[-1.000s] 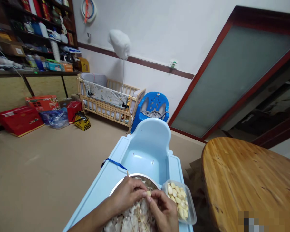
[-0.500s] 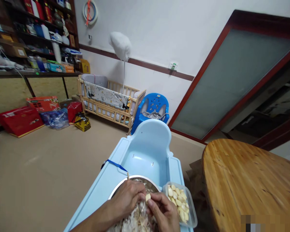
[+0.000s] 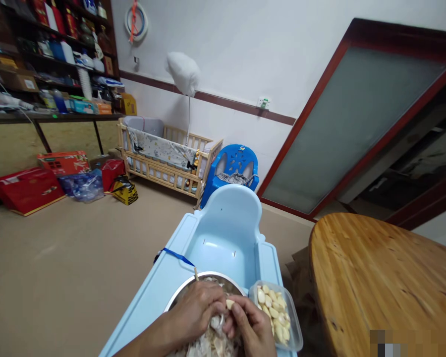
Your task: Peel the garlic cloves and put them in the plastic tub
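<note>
A pale garlic clove sits between the fingertips of my two hands, over a metal bowl. My right hand pinches it between thumb and fingers. The curled fingers of my left hand meet it from the other side. Behind the left knuckles a thin wooden stick pokes up; whether that hand grips it is hidden. Papery garlic skins fill the bowl. Beside my right hand stands a clear plastic box with several peeled garlic cloves.
Bowl and box rest on a light blue child's seat with a blue strap on its left arm. A wooden table stands to the right. Farther off are a blue chair, a wooden crib and red bags.
Both hands stay together over the bowl with the clove between them. The clove has turned slightly in the fingers, and the view has shifted a little.
</note>
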The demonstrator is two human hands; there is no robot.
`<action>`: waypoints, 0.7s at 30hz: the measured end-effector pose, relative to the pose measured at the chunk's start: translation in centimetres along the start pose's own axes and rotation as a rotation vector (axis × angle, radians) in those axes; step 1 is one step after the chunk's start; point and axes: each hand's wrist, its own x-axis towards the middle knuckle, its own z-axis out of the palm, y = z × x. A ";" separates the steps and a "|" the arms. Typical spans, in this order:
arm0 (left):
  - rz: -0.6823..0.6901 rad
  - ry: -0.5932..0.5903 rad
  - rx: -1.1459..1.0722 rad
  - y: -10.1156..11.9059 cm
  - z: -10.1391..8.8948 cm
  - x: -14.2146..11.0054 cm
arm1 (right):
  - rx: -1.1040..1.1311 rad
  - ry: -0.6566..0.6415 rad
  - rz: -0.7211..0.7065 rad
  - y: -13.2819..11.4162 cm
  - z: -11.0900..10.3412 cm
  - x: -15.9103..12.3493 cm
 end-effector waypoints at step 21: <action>0.020 -0.048 -0.055 0.3 -0.2 0.1 | 0.337 0.042 0.148 -0.3 -0.4 0.5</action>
